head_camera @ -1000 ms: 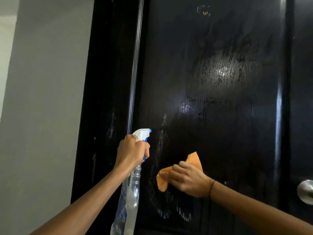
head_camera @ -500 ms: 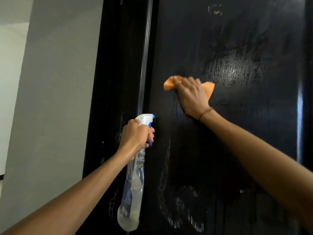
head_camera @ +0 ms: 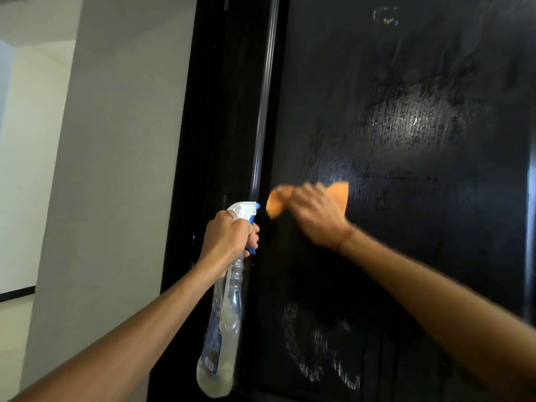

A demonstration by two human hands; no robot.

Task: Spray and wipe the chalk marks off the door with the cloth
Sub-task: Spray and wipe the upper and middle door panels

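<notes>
Two hands work here: our right hand presses the orange cloth flat on the black door, fingers blurred, so we cannot tell their spread. Our left hand grips the spray bottle, fingers curled round its trigger neck. Below the right fingers, chalk marks remain, another patch far above. We judge wet strokes could merely smear the chalk. The bottle's blue label is unreadable.

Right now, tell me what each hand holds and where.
Left hand grips the spray bottle at its neck, fingers on the trigger. Right hand presses the orange cloth against the door.
</notes>
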